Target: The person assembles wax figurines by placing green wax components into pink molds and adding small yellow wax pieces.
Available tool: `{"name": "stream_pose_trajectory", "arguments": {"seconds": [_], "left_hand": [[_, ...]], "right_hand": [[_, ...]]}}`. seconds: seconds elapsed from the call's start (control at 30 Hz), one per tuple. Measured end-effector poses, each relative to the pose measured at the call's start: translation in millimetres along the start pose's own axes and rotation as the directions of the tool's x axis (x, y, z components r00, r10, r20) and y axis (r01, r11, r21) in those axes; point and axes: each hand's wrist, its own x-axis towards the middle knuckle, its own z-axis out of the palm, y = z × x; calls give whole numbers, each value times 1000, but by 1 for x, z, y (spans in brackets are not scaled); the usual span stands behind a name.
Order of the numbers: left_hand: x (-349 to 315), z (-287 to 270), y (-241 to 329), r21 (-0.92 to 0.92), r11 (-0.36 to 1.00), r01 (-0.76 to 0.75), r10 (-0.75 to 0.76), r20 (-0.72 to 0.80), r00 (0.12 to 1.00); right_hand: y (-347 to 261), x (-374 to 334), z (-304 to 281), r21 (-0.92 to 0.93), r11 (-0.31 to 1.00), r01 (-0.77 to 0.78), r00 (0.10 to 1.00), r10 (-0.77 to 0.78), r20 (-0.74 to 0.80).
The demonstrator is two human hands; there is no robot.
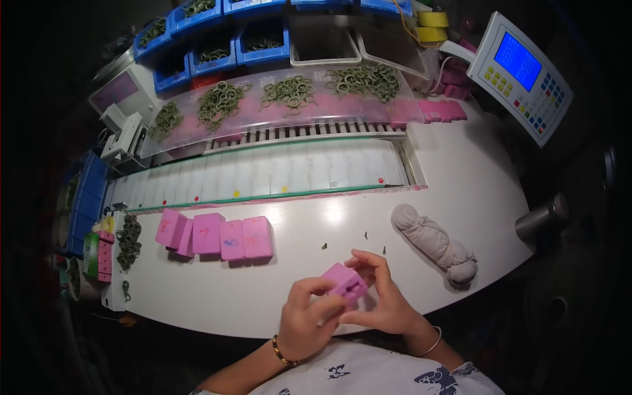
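Observation:
A pink plastic block point(345, 281) with a dark slot in its top face is held over the near edge of the white table point(461, 197). My left hand point(306, 316) grips it from the left and below. My right hand point(385, 296) holds its right side, fingers curled over the top. To the left on the table lies a row of several more pink blocks point(220, 238), side by side, apart from both hands.
A knotted grey cloth bundle point(436, 243) lies to the right. A white conveyor point(263, 174) runs across the table's back. Piles of green rings point(289, 91) rest on a clear shelf. Blue bins point(210, 33) stand behind; a keypad with a blue screen point(523, 72) at right.

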Motion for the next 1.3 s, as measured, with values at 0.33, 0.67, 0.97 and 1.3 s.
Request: {"name": "stream_pose_trajectory", "arguments": {"seconds": [0.33, 0.67, 0.97, 1.3], "left_hand": [[4, -1, -34, -329, 935, 129, -170, -96, 981], [24, -11, -16, 37, 996, 86, -79, -175, 981], [74, -33, -37, 14, 990, 141, -139, -69, 988], [121, -125, -198, 565, 727, 389, -224, -341, 913]], "right_hand": [[2, 19, -3, -420, 879, 226, 964, -265, -37], [12, 28, 4, 362, 927, -100, 950, 197, -242], [-15, 23, -5, 282, 959, -39, 965, 109, -240], [-30, -26, -127, -335, 932, 140, 556, -354, -752]]}}
